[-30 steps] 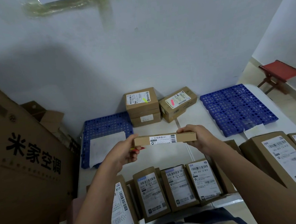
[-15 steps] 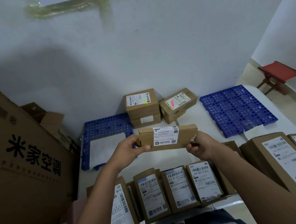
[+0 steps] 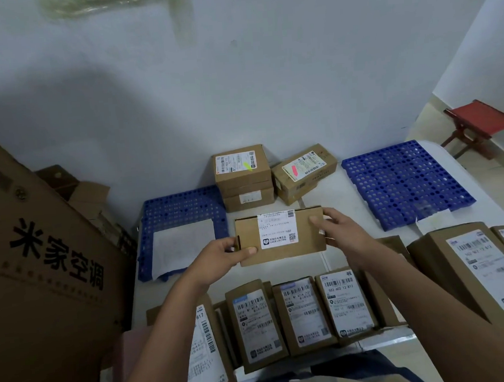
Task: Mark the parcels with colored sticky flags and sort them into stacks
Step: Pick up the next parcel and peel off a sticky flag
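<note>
- Parcel [image 3: 280,236] tipped since 1 s ago: was edge-on, now label face toward cam, a bit lower.
- L hand [image 3: 219,257] pinches its left end; R hand [image 3: 338,231] grips right end w/ thumb on face.
- Held above surface [image 3: 328,191], between near row and far stacks.
- Long axis left-right, label upright.
- Step: reading label. Next prob. needs a flag stuck on; no flag visible on it.

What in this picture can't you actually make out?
- Head view: small print on the held parcel label is blurred.
- Whether the right hand holds a sticky flag: fingers hide it.
- The left hand covers the parcel's left edge.
- Lower box of the back stack: top hidden.
</note>
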